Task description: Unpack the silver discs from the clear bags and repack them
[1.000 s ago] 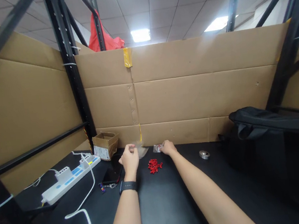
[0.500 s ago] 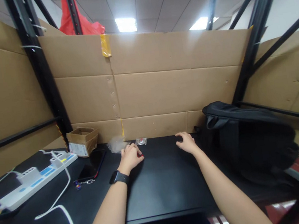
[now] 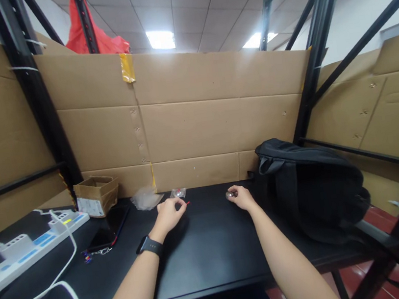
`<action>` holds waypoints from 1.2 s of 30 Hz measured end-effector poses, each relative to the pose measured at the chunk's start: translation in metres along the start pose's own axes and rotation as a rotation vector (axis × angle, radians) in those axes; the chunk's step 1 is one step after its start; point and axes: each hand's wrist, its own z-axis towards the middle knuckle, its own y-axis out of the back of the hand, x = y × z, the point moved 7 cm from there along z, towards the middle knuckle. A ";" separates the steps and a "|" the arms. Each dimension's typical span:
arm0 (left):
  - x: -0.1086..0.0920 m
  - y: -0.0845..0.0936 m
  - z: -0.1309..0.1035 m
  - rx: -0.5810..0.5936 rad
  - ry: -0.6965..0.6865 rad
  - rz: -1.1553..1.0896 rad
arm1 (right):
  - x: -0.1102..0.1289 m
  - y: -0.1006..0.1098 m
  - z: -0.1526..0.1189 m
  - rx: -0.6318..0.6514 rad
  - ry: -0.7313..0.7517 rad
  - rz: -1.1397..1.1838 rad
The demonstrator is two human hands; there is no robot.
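My left hand, with a dark watch on its wrist, is closed in a pinch. A thin red piece sticks out from its fingertips; its kind is too small to make out. Across the black table, my right hand has its fingers closed round a small, round, shiny object, partly hidden by the fingers. Just beyond my left hand lies a small clear packet with something red inside. A crumpled clear plastic bag lies to its left.
A black backpack takes up the table's right side. On the left are an open cardboard box, a phone with a charm, and a white power strip with a loose cable. Cardboard panels wall the back.
My right hand has gone from spread fingers to closed round the small shiny object. My left hand keeps its pinch on the red piece. The view has swung slightly right.
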 end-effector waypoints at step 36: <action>-0.013 -0.031 0.006 -0.113 -0.107 -0.529 | 0.155 -0.038 -0.051 0.082 0.342 0.690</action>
